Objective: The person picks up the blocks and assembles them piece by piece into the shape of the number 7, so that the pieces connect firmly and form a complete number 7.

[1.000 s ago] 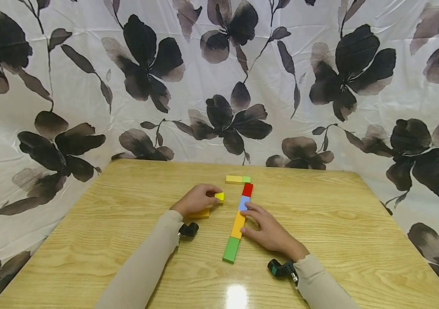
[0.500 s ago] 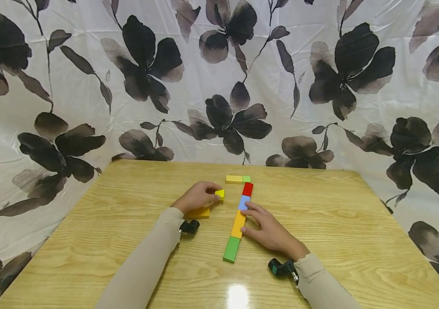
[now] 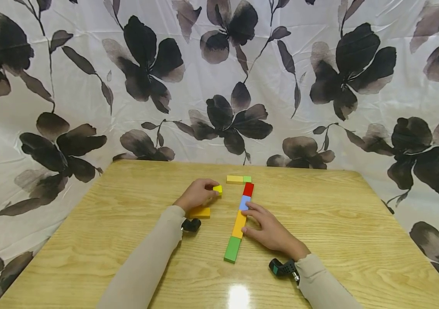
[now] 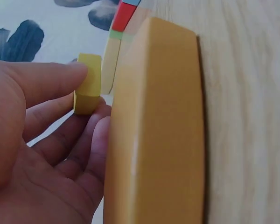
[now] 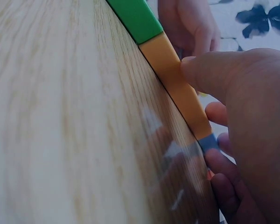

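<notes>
My left hand [image 3: 198,192] pinches a small yellow block [image 3: 217,190] between thumb and fingers, left of a row of blocks. The left wrist view shows the thumb on one face of the yellow block [image 4: 89,81]. Below that hand lies an orange block [image 3: 201,213], large in the left wrist view. The row runs away from me: a green block [image 3: 232,249], an orange block [image 3: 239,224], a blue block [image 3: 244,202] and a red block [image 3: 248,189]. My right hand [image 3: 269,227] rests against the row, thumb at its orange block [image 5: 175,88], fingertips by the blue one.
Past the red block, a pale yellow block [image 3: 234,179] and a light green block [image 3: 247,179] lie end to end across the row's far end. The wooden table [image 3: 339,223] meets a floral cloth [image 3: 188,86] at its back edge.
My left hand has shifted slightly away from me with the yellow block. The right hand and the row have stayed in place.
</notes>
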Demonstrator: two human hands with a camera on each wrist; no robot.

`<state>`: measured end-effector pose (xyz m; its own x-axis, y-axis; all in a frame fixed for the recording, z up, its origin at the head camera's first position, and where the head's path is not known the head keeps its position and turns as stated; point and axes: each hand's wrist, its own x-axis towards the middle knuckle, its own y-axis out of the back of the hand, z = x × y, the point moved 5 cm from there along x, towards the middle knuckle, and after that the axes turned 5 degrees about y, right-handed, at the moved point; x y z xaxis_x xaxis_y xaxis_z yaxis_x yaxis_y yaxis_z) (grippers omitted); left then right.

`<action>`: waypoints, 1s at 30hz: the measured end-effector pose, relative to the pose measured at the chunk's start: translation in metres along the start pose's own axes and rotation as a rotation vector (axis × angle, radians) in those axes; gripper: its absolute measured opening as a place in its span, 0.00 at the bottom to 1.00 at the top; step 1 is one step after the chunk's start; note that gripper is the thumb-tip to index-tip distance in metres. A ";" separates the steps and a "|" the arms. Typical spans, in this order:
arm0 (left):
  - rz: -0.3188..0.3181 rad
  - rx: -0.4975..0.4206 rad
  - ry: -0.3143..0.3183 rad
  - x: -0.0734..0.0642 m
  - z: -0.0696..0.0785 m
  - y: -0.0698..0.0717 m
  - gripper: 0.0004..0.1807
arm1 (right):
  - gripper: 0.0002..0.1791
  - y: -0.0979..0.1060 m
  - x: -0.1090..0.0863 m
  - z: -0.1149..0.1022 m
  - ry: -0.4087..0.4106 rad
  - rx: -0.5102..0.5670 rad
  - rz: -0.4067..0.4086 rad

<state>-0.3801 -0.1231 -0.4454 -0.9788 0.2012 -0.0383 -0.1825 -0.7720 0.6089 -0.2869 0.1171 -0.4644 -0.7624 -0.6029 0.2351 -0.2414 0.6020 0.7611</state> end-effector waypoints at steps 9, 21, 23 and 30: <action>0.005 0.007 0.012 0.008 0.000 -0.001 0.19 | 0.30 -0.002 -0.003 -0.002 0.013 0.018 0.007; 0.047 -0.016 0.042 0.025 -0.002 0.000 0.22 | 0.30 0.001 0.000 -0.001 0.026 -0.004 0.012; 0.053 -0.005 0.052 0.028 -0.002 0.000 0.22 | 0.30 0.002 0.000 -0.002 0.027 0.000 0.012; 0.069 0.046 0.055 0.033 0.004 -0.001 0.21 | 0.29 0.003 0.000 -0.004 0.026 0.004 0.008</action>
<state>-0.4117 -0.1135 -0.4440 -0.9928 0.1139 -0.0373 -0.1109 -0.7543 0.6471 -0.2854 0.1171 -0.4598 -0.7482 -0.6118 0.2568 -0.2379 0.6088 0.7568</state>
